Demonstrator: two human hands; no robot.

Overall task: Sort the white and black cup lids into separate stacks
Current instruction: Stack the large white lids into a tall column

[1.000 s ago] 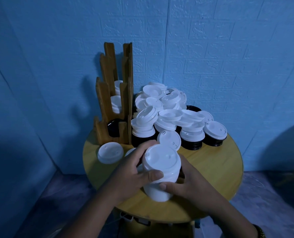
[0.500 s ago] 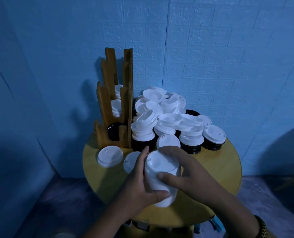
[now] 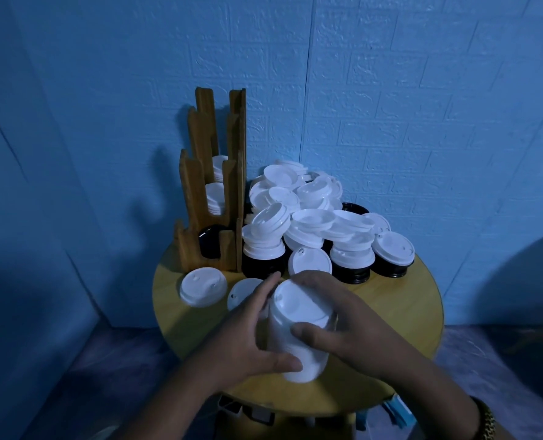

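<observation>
A tall stack of white lids [image 3: 297, 325] stands at the front of the round wooden table [image 3: 400, 328]. My left hand [image 3: 248, 338] grips its left side, thumb low across the front. My right hand [image 3: 343, 322] grips its right side, fingers curled over the top rim. Behind them lies a jumbled pile of white lids [image 3: 308, 204] resting on short stacks of black lids [image 3: 352, 273]. Two loose white lids, one at the far left [image 3: 203, 289] and another partly hidden by my left hand [image 3: 244, 292], lie flat to the left.
A wooden stepped lid rack [image 3: 213, 185] stands at the back left, holding white lids in its upper slots and black lids [image 3: 209, 246] in the lowest. A blue brick-pattern wall rises close behind. The table edge lies just below my wrists.
The stack has gone from tilted in my hands to upright on the table. My right hand moved from under the stack up over its top rim; my left thumb slid lower.
</observation>
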